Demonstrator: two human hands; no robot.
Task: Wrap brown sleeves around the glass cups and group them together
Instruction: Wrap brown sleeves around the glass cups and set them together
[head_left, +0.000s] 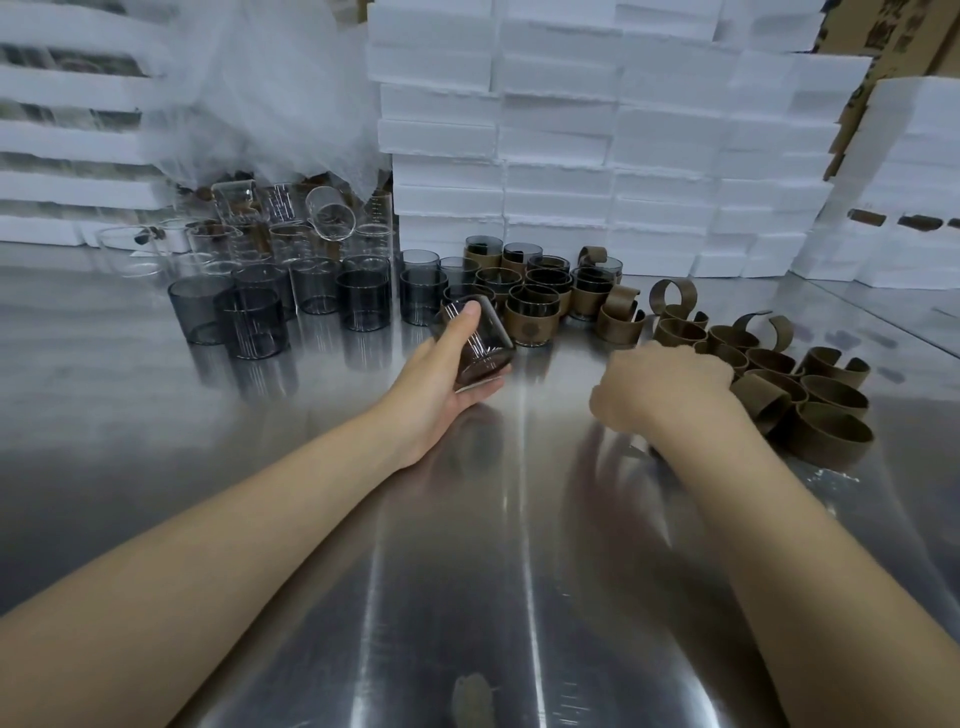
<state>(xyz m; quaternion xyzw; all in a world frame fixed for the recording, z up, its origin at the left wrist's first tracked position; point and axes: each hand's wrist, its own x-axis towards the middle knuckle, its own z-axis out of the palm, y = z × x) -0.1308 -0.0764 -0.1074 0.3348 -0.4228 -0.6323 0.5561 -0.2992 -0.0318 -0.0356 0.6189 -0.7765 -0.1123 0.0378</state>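
Glass cup (484, 349) is gripped by the left hand (441, 376), and the right hand (665, 395), fingers hidden, must grab a brown sleeve (831, 436) next.

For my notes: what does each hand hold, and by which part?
The left hand grips a glass cup by its side wall, thumb near the rim. The right hand is blurred; I cannot tell.
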